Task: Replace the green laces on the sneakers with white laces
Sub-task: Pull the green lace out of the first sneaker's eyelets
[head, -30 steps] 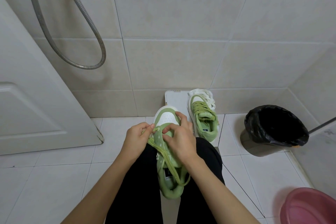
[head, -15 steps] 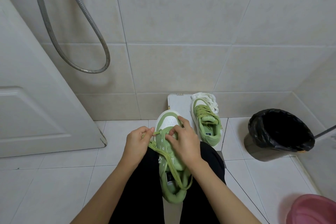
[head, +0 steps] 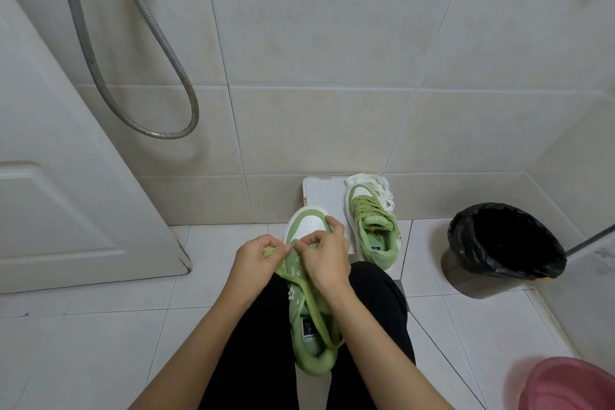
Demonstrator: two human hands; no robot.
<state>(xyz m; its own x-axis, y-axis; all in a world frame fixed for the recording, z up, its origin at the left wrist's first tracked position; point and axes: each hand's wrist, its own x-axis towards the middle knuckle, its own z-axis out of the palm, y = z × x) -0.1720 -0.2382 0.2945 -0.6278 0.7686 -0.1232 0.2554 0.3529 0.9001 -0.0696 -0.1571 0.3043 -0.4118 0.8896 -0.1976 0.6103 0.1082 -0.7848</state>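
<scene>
Both come together now at the toe eyelets of the green suede sneaker [head: 309,336] between your knees; your left hand [head: 258,256] and right hand [head: 324,258] each pinch the flat green lace [head: 316,313]; nearly unthreaded, I'd say.

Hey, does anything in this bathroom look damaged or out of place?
The door has a chipped, worn bottom corner near the floor. White laces sit heaped on the toe of the second sneaker by the wall. Nothing looks spilled.

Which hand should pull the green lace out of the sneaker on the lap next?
Left, probably. The left hand pinches the loose green lace beside the sneaker; the right hand grips its toe end, steadying it.
</scene>
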